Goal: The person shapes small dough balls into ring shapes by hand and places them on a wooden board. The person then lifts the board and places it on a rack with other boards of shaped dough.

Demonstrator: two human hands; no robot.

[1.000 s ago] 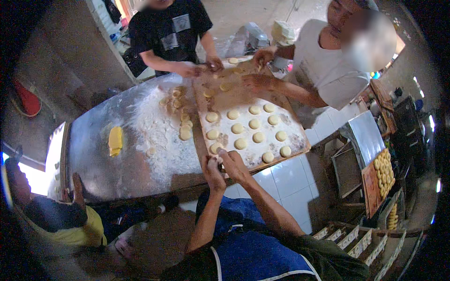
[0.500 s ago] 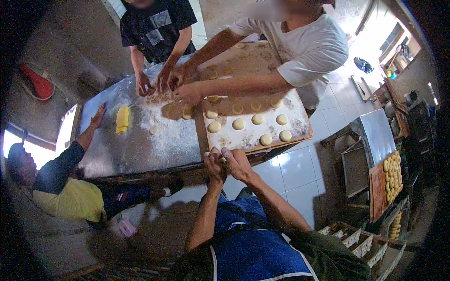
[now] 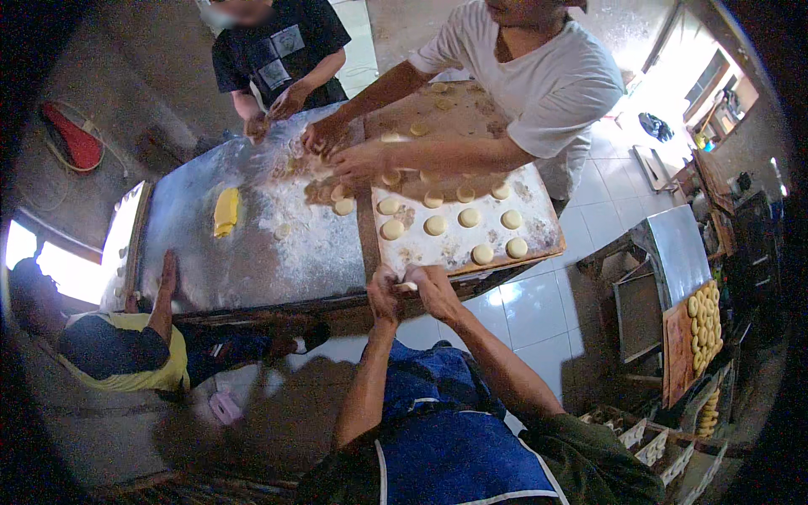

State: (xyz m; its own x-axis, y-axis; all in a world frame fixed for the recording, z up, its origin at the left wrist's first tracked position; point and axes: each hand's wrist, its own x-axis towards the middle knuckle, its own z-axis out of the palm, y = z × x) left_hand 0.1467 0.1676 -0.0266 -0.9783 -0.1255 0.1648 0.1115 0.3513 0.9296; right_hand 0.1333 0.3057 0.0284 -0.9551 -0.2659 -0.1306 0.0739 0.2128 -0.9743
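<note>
My left hand (image 3: 384,295) and my right hand (image 3: 436,296) are closed around a small pale dough piece (image 3: 406,287), held at the near edge of a floured wooden board (image 3: 539,202). Several flat round dough pieces (image 3: 435,225) lie on the board. Left of it, the metal table (image 3: 189,278) carries loose flour (image 3: 311,252), more dough rounds (image 3: 342,207) and a yellow block (image 3: 225,212).
A person in white (image 3: 551,76) reaches across the board. A person in a black shirt (image 3: 282,50) works opposite me; another in yellow and navy (image 3: 118,345) is at left. At right stand a board of dough rings (image 3: 704,328) and wooden racks (image 3: 665,454).
My hands have lifted a dough round off the board's near corner. The person in white now reaches left over the dough. The scene has shifted in view as my head moved.
</note>
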